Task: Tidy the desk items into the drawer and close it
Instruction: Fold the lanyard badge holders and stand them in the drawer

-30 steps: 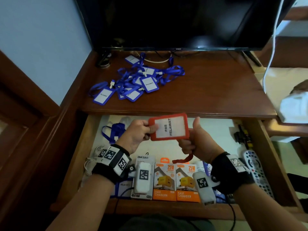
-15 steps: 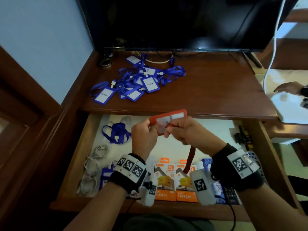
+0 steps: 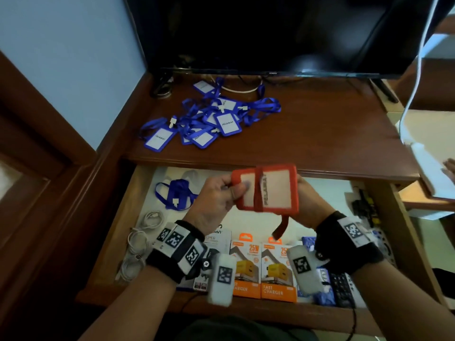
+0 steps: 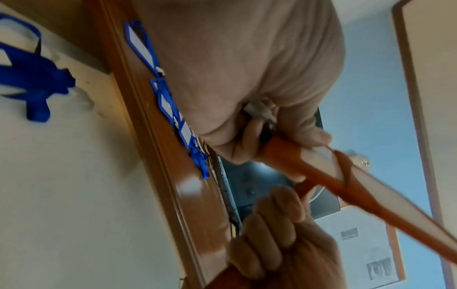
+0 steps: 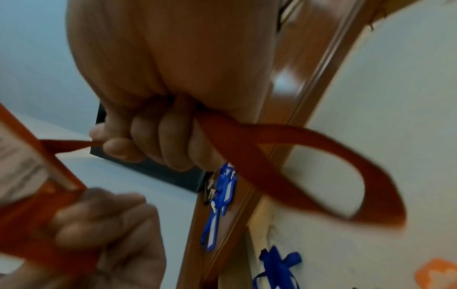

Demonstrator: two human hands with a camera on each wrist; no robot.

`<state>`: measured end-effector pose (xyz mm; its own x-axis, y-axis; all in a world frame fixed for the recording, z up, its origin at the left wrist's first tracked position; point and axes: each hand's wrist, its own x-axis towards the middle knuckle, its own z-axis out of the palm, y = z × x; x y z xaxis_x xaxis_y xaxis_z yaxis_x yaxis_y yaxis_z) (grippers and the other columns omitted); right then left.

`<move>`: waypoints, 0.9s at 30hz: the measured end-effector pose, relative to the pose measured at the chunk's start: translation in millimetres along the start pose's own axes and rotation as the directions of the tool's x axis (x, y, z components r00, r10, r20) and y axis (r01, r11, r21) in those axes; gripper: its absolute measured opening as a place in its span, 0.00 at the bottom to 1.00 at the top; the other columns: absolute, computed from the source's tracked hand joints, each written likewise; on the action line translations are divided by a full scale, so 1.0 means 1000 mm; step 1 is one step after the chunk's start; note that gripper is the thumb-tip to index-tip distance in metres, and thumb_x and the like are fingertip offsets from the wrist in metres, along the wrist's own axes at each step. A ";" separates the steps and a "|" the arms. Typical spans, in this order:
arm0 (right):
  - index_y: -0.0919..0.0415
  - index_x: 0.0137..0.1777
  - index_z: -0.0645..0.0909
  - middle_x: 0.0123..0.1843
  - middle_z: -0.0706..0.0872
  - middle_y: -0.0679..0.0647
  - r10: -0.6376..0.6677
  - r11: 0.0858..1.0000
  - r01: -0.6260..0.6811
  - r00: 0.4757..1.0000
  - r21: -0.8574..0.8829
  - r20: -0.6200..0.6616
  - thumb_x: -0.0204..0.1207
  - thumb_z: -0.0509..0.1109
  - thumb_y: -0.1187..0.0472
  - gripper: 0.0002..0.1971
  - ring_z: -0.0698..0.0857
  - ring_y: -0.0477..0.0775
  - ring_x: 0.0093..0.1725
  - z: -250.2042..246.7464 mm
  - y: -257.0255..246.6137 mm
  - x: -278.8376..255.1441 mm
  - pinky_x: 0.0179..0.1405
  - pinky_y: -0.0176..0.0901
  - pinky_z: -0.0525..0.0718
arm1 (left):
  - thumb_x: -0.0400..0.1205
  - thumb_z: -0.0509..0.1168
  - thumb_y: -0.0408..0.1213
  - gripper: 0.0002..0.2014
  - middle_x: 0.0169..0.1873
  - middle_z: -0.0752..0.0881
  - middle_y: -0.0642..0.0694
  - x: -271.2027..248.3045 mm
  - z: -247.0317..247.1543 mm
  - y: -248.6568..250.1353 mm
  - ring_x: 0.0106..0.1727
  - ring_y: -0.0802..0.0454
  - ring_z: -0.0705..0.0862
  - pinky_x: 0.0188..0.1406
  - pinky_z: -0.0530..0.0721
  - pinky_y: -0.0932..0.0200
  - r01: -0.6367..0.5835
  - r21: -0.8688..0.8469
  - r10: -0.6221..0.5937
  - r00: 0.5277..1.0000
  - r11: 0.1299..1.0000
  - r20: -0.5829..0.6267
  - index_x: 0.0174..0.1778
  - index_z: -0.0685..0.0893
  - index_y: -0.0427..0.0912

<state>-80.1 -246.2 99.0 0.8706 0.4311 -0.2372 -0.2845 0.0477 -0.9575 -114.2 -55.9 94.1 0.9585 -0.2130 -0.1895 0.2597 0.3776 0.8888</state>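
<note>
A red badge holder [image 3: 273,190] with a white card hangs over the open drawer [image 3: 246,313]. My left hand [image 3: 221,193] pinches its left edge, thumb on the card. The red lanyard [image 3: 258,188] crosses the card's face, and a short loop [image 3: 280,227] hangs below. My right hand [image 3: 307,195] is mostly hidden behind the holder's right side. In the right wrist view its curled fingers [image 5: 158,140] grip the red lanyard [image 5: 309,166]. In the left wrist view my left hand [image 4: 272,136] clasps the red holder [image 4: 371,191]. Several blue badges [image 3: 211,119] lie tangled on the desk.
The drawer holds a blue lanyard [image 3: 177,193], white cables [image 3: 140,242], orange charger boxes [image 3: 261,269] and a remote [image 3: 344,286]. A dark TV [image 3: 270,33] stands at the desk's back. Another person's hand [image 3: 450,168] shows at the right edge.
The red holder has turned from edge-on to face up, and the lanyard now crosses its face. My right hand has moved from its front to behind its right side.
</note>
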 end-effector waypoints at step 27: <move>0.56 0.24 0.78 0.23 0.77 0.45 0.010 0.677 0.033 0.998 -0.735 0.054 0.80 0.70 0.60 0.20 0.74 0.38 0.19 0.015 0.021 0.014 0.23 0.27 0.70 | 0.78 0.71 0.51 0.13 0.37 0.89 0.47 0.023 -0.026 -0.044 0.39 0.52 0.88 0.39 0.86 0.58 0.184 0.848 -0.028 0.980 0.496 -0.196 0.44 0.88 0.43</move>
<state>-79.8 -225.2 77.6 0.8446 0.4795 -0.2380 0.1308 -0.6159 -0.7769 -100.5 -53.7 39.5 0.9554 -0.0426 -0.2921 0.2051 -0.6161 0.7605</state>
